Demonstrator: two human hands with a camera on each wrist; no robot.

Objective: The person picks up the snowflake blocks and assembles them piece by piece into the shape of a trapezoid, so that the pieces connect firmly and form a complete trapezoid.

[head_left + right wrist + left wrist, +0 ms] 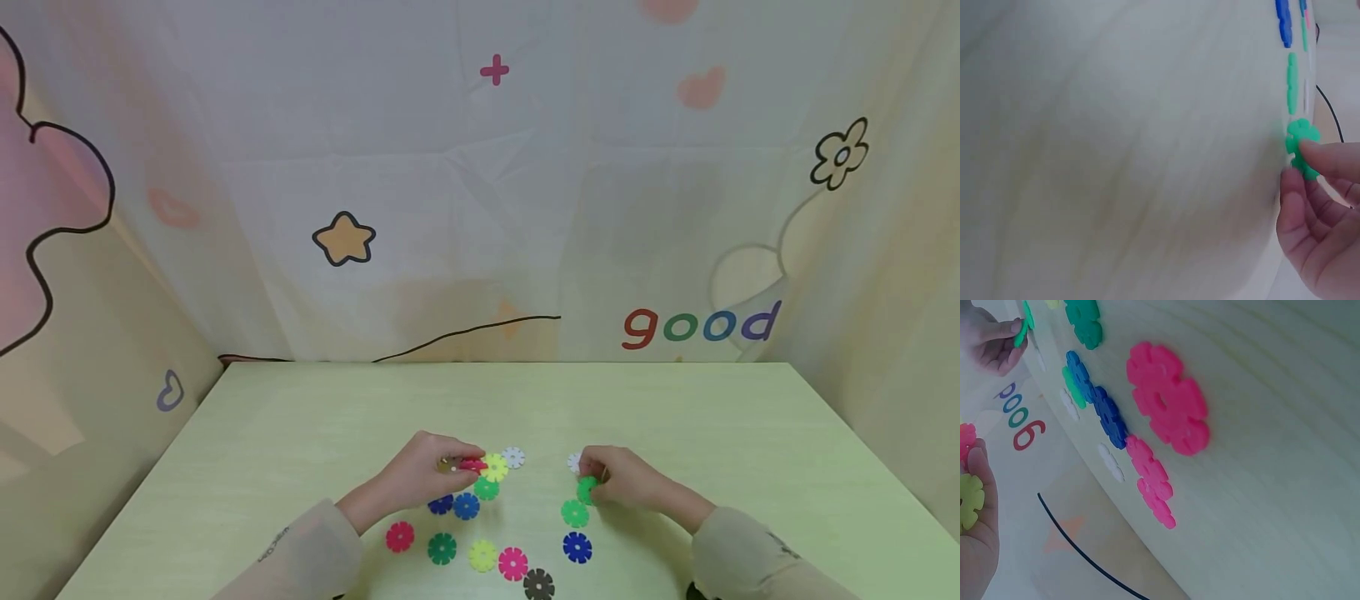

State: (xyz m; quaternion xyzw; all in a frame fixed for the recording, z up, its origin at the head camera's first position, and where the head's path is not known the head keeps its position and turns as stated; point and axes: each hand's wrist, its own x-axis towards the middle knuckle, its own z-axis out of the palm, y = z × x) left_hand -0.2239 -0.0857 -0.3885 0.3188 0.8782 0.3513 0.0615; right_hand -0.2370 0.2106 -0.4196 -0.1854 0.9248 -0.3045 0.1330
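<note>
Between thumb and fingers, my left hand (426,477) grips a pink snowflake disc (472,465). A yellow snowflake disc (495,467) shows just past its fingertips. In the left wrist view another yellow disc (970,501) sits against the palm below the pink one (966,440). My right hand (626,477) pinches a green snowflake disc (587,490), seen face-on in the right wrist view (1304,140). A white disc (573,462) lies partly hidden behind the right fingers. Just nearer on the table is a second green disc (575,513).
Several loose discs lie on the pale table (750,433), among them a blue disc (467,506), a dark green disc (442,548), a brown disc (538,584) and a navy disc (577,547). A printed cloth (420,192) hangs along the table's back edge.
</note>
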